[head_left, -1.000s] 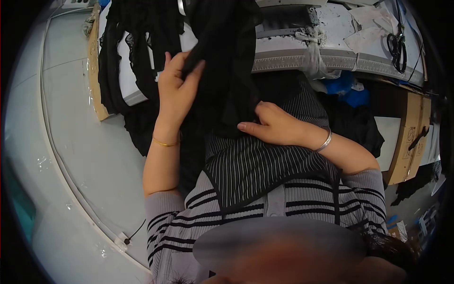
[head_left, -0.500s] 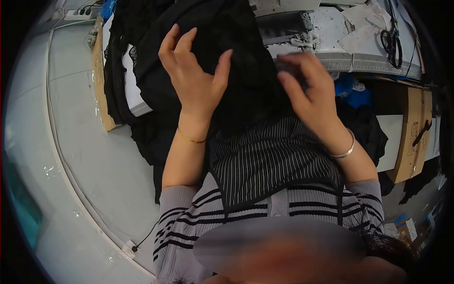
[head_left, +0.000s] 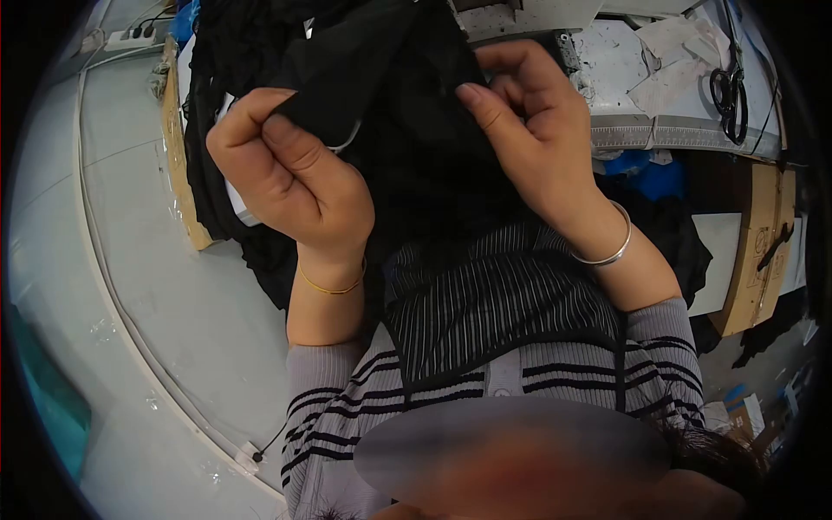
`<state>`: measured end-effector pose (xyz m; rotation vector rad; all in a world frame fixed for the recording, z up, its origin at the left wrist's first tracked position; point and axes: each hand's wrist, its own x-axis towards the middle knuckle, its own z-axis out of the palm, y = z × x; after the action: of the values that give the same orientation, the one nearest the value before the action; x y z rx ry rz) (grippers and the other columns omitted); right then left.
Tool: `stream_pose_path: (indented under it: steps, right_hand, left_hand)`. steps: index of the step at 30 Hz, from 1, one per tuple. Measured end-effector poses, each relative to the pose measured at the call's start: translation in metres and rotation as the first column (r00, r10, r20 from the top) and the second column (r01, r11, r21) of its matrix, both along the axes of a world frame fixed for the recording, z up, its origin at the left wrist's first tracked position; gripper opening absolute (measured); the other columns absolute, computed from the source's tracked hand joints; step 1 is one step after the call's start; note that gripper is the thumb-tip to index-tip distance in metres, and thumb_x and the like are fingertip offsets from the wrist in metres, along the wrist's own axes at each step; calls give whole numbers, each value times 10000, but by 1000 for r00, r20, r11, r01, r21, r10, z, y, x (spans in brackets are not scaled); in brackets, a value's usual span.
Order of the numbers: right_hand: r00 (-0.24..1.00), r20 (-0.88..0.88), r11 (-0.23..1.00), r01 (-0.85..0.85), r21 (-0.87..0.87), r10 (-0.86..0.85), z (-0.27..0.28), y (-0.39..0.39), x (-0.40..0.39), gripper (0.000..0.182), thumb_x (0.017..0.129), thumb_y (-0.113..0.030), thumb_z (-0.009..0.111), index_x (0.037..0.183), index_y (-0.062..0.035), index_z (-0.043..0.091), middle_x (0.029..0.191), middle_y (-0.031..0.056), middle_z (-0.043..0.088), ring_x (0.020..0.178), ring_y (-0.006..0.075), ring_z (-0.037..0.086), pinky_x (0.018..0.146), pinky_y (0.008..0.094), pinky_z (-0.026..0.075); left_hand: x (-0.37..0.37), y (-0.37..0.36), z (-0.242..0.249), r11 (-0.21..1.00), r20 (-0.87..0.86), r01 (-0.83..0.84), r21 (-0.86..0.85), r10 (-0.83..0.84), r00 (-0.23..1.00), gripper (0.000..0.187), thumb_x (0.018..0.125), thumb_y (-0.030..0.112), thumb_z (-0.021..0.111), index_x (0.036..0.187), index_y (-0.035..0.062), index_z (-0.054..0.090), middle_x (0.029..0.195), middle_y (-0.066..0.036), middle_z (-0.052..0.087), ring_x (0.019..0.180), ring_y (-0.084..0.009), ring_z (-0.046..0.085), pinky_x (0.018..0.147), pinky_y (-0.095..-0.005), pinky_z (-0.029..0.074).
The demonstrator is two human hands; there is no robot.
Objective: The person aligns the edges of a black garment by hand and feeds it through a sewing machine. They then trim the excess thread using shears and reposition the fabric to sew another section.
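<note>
Black fabric (head_left: 416,165) spreads over the work surface and down to the striped apron. My left hand (head_left: 295,169) pinches a corner of it between thumb and fingers and holds a flap raised at the left. To the right, my right hand (head_left: 542,121) has its thumb and index finger at the fabric's right edge, closed on it. A thin white curved line shows beside the raised flap, near my left thumb.
Black-handled scissors (head_left: 730,104) hang at the upper right beside a metal ruler (head_left: 676,133). A cardboard box (head_left: 756,251) stands at the right. On the left lie more dark cloth, a cable along the floor and a power strip (head_left: 130,38).
My left hand has gone from spread fingers to a pinch on the fabric, lifting a flap. My right hand has moved up and left onto the fabric's edge.
</note>
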<state>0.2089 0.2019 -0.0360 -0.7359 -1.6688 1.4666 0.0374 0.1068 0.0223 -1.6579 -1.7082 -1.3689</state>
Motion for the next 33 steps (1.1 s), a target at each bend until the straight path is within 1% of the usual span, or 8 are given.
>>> stream_pose_path:
  steps: [4, 6, 9, 16, 19, 26, 29, 33]
  right_hand:
    - [999, 49, 956, 8, 293, -23, 16, 6, 4, 373, 954, -42, 650, 1321, -61, 587, 657, 24, 587, 540, 89, 516, 544, 245, 424]
    - [972, 234, 866, -109, 487, -9, 17, 10, -5, 526, 854, -20, 657, 1365, -57, 538, 714, 164, 661, 651, 363, 671, 578, 432, 525]
    - [979, 198, 783, -83, 617, -53, 31, 8, -21, 581, 823, -9, 648, 1390, -45, 525, 708, 182, 664, 652, 391, 667, 572, 460, 531]
    - [979, 196, 882, -44, 469, -56, 11, -16, -3, 646, 798, -12, 650, 1420, -24, 476, 654, 149, 643, 634, 364, 668, 556, 451, 525]
    - [946, 323, 886, -118, 448, -38, 29, -9, -10, 578, 787, -13, 654, 1352, -44, 534, 641, 138, 632, 636, 352, 670, 554, 444, 526]
    - [997, 35, 761, 34, 647, -75, 6, 2, -30, 477, 803, -52, 695, 1259, -24, 559, 725, 167, 676, 678, 394, 675, 574, 420, 548]
    - [997, 50, 984, 43, 172, -53, 7, -25, 4, 212, 950, -104, 664, 1139, -8, 650, 648, 112, 626, 553, 276, 629, 528, 335, 484]
    - [1000, -17, 998, 13, -57, -14, -1, -26, 13, 165, 968, -101, 658, 1102, -6, 643, 630, 93, 590, 514, 215, 569, 513, 314, 443]
  left_hand:
    - [6, 3, 24, 993, 153, 70, -99, -54, 987, 122, 961, 58, 706, 1010, -10, 617, 1039, -95, 668, 821, -145, 608, 699, -245, 481]
    - [16, 3, 39, 957, -97, 5, -288, -34, 995, 156, 868, -7, 792, 976, -24, 680, 895, -45, 676, 756, -122, 599, 675, -242, 465]
    - [48, 3, 44, 941, -361, 49, -334, -175, 916, 271, 758, 1, 876, 972, -14, 711, 875, -63, 689, 702, -151, 604, 658, -241, 480]
    - [39, -17, 18, 963, 0, -62, -262, 64, 998, 245, 786, 28, 854, 992, -19, 730, 844, -68, 681, 677, -172, 588, 578, -268, 456]
    - [41, -15, 33, 975, -139, -106, -195, 80, 987, 185, 817, -14, 822, 973, -28, 723, 805, -51, 632, 666, -132, 543, 583, -244, 419]
    - [56, -14, 21, 943, -200, 43, -330, -115, 973, 262, 716, -20, 865, 934, -1, 721, 753, -72, 605, 591, -175, 515, 519, -279, 426]
    - [42, -28, 21, 955, -28, -25, -294, 18, 999, 241, 774, -44, 829, 993, 9, 742, 849, -46, 719, 635, -138, 535, 553, -243, 429]
    - [44, -26, 25, 966, -109, -43, -254, 16, 994, 237, 789, -35, 822, 1008, 19, 747, 882, -50, 729, 664, -139, 530, 562, -239, 412]
